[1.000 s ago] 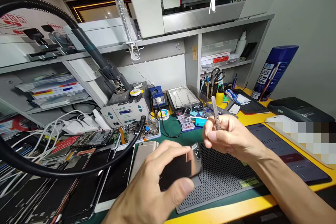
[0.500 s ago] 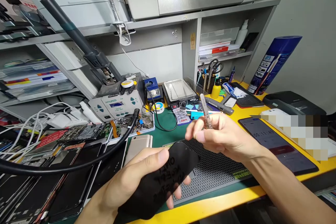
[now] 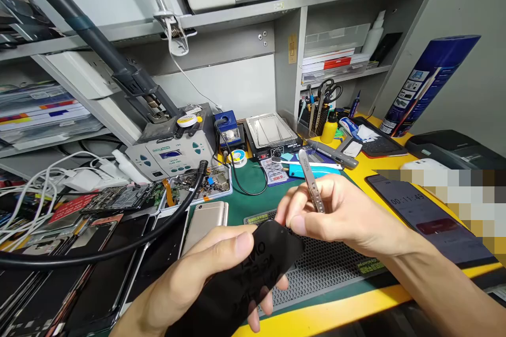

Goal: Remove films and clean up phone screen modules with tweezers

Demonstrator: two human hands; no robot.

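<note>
My left hand (image 3: 201, 258) grips a black phone screen (image 3: 256, 274) with dark handwriting on its face, thumb on top and fingertips showing past the lower edge. My right hand (image 3: 324, 210) has metal tweezers (image 3: 310, 181) tucked among its fingers, tip end down inside the hand. Its thumb and forefinger are pinched together at the screen's upper end; whether anything small sits between them I cannot make out. Under the hands lies a grey honeycomb mat (image 3: 316, 287).
A phone showing a timer (image 3: 419, 210) lies at the right. Several phone screens (image 3: 98, 274) are on the left, under a black hose (image 3: 118, 258). A gold phone (image 3: 205, 221), a grey soldering station (image 3: 174, 152) and a yellow bottle (image 3: 329, 129) stand or lie farther back.
My right hand has come down and its fingertips now meet the upper end of the phone screen. The view has tilted lower. Both hands keep their holds.
</note>
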